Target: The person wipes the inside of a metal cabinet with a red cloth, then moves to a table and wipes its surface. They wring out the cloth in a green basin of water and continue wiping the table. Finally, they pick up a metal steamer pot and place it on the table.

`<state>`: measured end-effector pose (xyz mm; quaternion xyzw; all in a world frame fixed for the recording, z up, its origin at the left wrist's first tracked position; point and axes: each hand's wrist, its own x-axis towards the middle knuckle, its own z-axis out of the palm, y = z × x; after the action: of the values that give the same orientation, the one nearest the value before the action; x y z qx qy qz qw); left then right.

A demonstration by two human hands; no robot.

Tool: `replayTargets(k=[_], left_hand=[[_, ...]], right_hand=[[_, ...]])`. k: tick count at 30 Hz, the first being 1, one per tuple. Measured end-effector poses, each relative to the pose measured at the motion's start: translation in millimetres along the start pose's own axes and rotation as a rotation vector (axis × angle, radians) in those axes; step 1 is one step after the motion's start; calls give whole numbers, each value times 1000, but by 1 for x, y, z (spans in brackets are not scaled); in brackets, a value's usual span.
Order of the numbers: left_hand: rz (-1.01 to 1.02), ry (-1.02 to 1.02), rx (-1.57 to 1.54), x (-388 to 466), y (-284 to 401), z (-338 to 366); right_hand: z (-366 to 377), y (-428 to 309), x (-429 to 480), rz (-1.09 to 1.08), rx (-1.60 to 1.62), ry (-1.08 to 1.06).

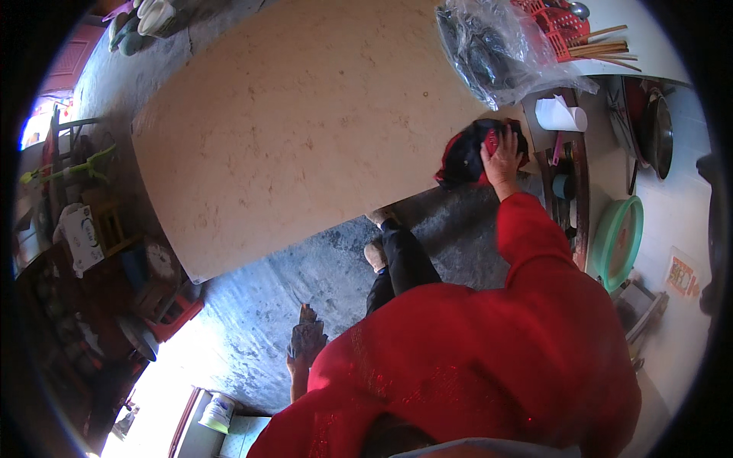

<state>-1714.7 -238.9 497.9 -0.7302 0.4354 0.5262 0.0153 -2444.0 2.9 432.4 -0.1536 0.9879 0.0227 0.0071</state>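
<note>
My right hand [504,160] lies over a bunched black and red cloth item [467,157] at the near right corner of a large pale tabletop [286,126]. Its fingers are spread across the fabric; whether they grip it cannot be made out. Low on the left, beside my red sleeve and body, my left hand [298,366] is around a dark, worn object [307,338] with a brownish end. Its kind is unclear, and my body hides part of that arm.
Clear plastic wrapping [498,51] covers the table's far right corner. Beyond it are a red plastic basket [564,26] and wooden chopsticks [601,48]. A white paper roll [561,114] lies on a shelf unit at right, near a green basin [621,243]. A red stool [177,318] stands left.
</note>
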Motion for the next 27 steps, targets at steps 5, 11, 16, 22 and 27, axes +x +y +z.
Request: replayTargets(k=[5,11,16,22,27], left_hand=[[4,20,20,-11,-5,-1],[-60,99,-25,-48,-51,-23],[-114,144,-64,-70,-94,-31],[-130,135,-100,-73,-122,-34],[-100,39,-68,-50,-120,-29]], right_hand=[[10,-23,3,327,123,25],[-25,-164,-77,-199,209,3],[-35,-283,-157,-869,634,-45],[-8,-382,-217,-1285,408,44],[1,-318,-182,-1330,277,183]])
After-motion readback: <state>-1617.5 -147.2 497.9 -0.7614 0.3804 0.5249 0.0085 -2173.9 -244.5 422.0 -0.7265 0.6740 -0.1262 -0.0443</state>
